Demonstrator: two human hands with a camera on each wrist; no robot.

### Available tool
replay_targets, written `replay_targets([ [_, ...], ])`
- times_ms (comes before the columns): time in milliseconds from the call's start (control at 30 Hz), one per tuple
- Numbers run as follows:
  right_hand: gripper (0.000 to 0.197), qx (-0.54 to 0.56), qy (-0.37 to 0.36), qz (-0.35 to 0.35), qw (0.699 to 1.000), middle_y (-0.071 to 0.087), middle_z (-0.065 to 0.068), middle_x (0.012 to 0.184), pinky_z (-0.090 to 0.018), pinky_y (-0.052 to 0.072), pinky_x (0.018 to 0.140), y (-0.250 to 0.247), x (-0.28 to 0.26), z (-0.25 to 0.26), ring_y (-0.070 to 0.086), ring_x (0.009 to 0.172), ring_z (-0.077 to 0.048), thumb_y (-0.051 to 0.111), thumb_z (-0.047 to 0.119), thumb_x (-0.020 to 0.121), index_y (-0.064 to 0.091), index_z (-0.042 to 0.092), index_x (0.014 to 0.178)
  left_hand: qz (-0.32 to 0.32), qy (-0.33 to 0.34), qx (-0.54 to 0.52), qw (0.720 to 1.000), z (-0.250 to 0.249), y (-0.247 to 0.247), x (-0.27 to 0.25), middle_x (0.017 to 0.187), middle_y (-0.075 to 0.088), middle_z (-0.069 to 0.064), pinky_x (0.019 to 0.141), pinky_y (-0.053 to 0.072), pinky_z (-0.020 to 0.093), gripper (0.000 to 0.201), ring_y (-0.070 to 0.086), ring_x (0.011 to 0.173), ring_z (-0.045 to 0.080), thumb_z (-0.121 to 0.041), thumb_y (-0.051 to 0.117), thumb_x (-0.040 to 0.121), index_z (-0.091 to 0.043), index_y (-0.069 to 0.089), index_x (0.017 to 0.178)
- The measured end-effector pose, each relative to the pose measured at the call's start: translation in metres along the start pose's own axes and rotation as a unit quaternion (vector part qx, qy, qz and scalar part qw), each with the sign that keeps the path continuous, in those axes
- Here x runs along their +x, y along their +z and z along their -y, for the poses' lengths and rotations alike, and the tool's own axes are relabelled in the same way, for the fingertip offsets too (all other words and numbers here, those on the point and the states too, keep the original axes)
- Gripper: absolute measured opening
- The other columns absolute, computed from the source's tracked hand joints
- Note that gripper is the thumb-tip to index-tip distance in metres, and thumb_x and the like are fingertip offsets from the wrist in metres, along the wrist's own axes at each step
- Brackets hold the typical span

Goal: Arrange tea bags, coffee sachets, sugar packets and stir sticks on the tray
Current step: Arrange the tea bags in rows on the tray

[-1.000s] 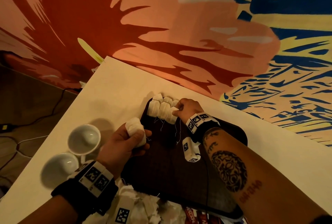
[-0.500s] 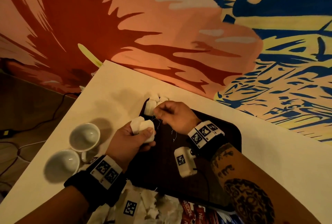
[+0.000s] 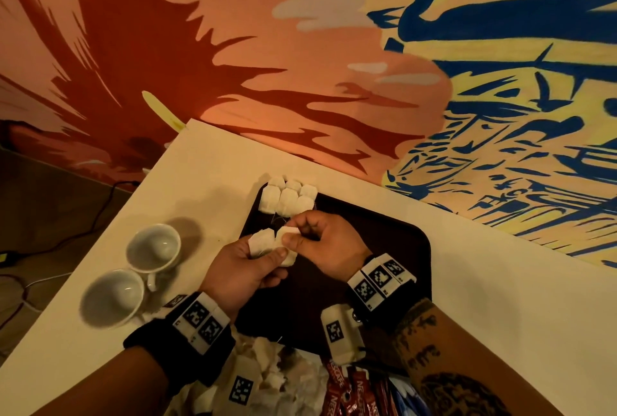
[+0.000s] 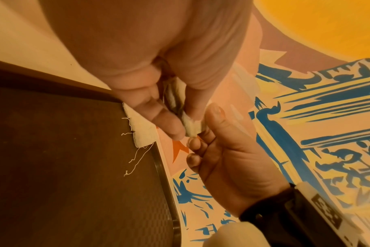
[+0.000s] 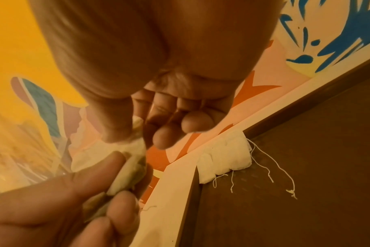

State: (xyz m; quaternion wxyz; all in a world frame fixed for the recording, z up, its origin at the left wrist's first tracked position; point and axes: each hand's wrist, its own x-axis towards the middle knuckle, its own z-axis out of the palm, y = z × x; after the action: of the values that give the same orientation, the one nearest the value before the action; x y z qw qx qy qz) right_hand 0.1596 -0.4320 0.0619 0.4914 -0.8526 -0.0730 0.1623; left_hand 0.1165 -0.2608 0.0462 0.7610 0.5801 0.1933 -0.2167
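Behind the pale table (image 3: 213, 168) rises a wall mural (image 3: 300, 58) of red, orange, blue and yellow shapes. On the table lies a dark tray (image 3: 394, 242), and at its far left corner a cluster of placed tea bags (image 3: 287, 198) sits in two short rows, each bag's long axis running from the near edge toward the wall, with thin strings trailing back onto the tray floor. Above the tray's left part the left hand (image 3: 242, 267) grips a few tea bags (image 3: 261, 243), its thumb curled over them, their long axes pointing up and away from the person. The right hand (image 3: 329, 245) meets it there, pinching one tea bag (image 3: 287, 232) between thumb and forefinger; its other fingers are curled in. Left of the tray two white cups (image 3: 133, 268) stand touching. At the near edge lies a heap of loose tea bags (image 3: 283, 379), and just right of it red coffee sachets (image 3: 350, 392) printed "NESCAFE", the lettering running along their long axis. Both wrists wear bands with black-and-white square markers.
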Motion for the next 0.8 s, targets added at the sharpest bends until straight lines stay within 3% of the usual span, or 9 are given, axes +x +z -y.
replay_targets([
  [100,0.007,-0.033,0.008,0.006,0.999,0.071,0.012,0.077,-0.03,0.056,0.078,-0.002,0.003,-0.001,0.064,0.07,0.0,0.072,0.028,0.09,0.07,0.033,0.087,-0.009,0.003,-0.002,1.0,0.0,-0.001,0.001,0.094,0.075,0.016,0.066,0.058,0.028,0.018,0.07,0.072,0.02,-0.012,0.069,0.09,-0.006,0.068,0.107],
  [167,0.004,-0.031,0.03,-0.032,0.999,0.071,0.009,0.077,-0.034,0.056,0.075,-0.005,0.009,-0.005,0.065,0.066,-0.004,0.071,0.03,0.091,0.069,0.03,0.088,-0.032,-0.004,-0.024,0.999,-0.002,-0.005,0.003,0.094,0.075,0.017,0.071,0.058,0.034,0.012,0.069,0.073,0.022,-0.014,0.067,0.092,-0.006,0.066,0.102],
  [267,0.008,-0.054,0.068,-0.098,0.991,0.073,0.005,0.081,-0.035,0.058,0.074,-0.012,0.022,-0.018,0.069,0.067,-0.012,0.067,0.034,0.093,0.063,0.032,0.087,-0.07,-0.023,-0.059,0.996,-0.003,-0.019,0.009,0.093,0.074,0.016,0.077,0.058,0.04,0.015,0.07,0.075,0.025,-0.016,0.063,0.095,-0.004,0.063,0.104],
  [367,0.008,-0.103,0.108,-0.109,0.983,0.073,0.007,0.085,-0.037,0.058,0.077,-0.014,0.035,-0.037,0.07,0.073,-0.013,0.065,0.039,0.092,0.061,0.035,0.087,-0.088,-0.028,-0.07,0.993,-0.004,-0.034,0.014,0.093,0.074,0.02,0.07,0.059,0.038,0.02,0.07,0.073,0.027,-0.015,0.061,0.096,0.001,0.062,0.108],
  [567,0.022,-0.189,0.155,-0.047,0.969,0.063,0.008,0.095,-0.024,0.044,0.079,0.001,0.057,-0.041,0.06,0.09,-0.011,0.064,0.037,0.094,0.066,0.023,0.11,-0.082,-0.023,-0.052,0.995,-0.011,-0.049,0.015,0.089,0.074,0.015,0.058,0.054,0.031,0.016,0.064,0.066,0.022,-0.017,0.063,0.094,-0.004,0.065,0.102],
  [700,0.014,-0.207,0.161,0.057,0.963,0.064,0.008,0.093,-0.026,0.047,0.075,0.024,0.07,-0.034,0.063,0.088,-0.012,0.065,0.04,0.091,0.066,0.029,0.101,-0.077,-0.004,-0.024,0.997,-0.012,-0.058,0.014,0.082,0.07,0.012,0.065,0.05,0.036,0.014,0.061,0.07,0.024,-0.018,0.061,0.095,-0.006,0.067,0.099],
  [800,0.011,-0.239,0.151,0.105,0.954,0.066,0.006,0.095,-0.028,0.051,0.08,0.037,0.086,-0.029,0.063,0.091,-0.015,0.065,0.041,0.091,0.064,0.03,0.095,-0.062,0.006,-0.011,0.998,-0.012,-0.067,0.015,0.081,0.069,0.012,0.068,0.049,0.038,0.02,0.06,0.071,0.025,-0.024,0.067,0.091,-0.006,0.068,0.098],
])
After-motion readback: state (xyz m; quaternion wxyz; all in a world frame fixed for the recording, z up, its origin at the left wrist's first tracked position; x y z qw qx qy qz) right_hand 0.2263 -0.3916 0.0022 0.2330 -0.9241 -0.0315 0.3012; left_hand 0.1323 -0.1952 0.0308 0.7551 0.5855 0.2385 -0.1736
